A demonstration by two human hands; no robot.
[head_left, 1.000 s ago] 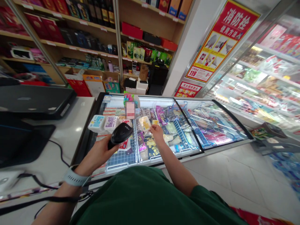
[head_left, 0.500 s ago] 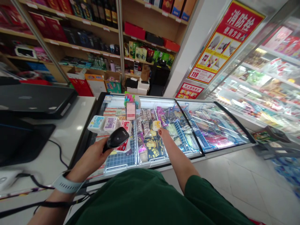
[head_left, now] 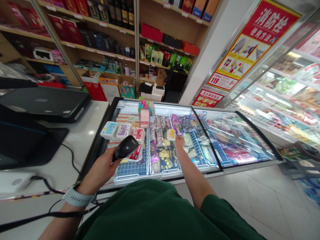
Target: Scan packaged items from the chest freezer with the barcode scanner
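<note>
My left hand (head_left: 106,165) is wrapped round the handle of a black barcode scanner (head_left: 127,146), whose head points over the glass top. Beneath and beside the scanner lie clear plastic tubs: one with a blue label (head_left: 109,129), one with a purple label (head_left: 124,130), and red-labelled ones, the nearer red tub (head_left: 136,153) partly hidden by the scanner. My right hand (head_left: 179,142) is just right of a yellow-labelled tub (head_left: 171,134) on the glass; its fingers look curled, with nothing visible in them. Whether it touches the tub is unclear.
A chest freezer (head_left: 160,178) with a glass top holds bagged foods. On it stands a colourful bristly item (head_left: 143,104). A counter (head_left: 93,128) with a black device (head_left: 52,101) is at left. A black cable (head_left: 50,216) crosses my left forearm. Stocked shelves stand behind.
My right hand has shifted slightly right, away from the yellow-labelled tub. The tub stays in place on the glass. The view has turned a little left; my left hand still holds the scanner.
</note>
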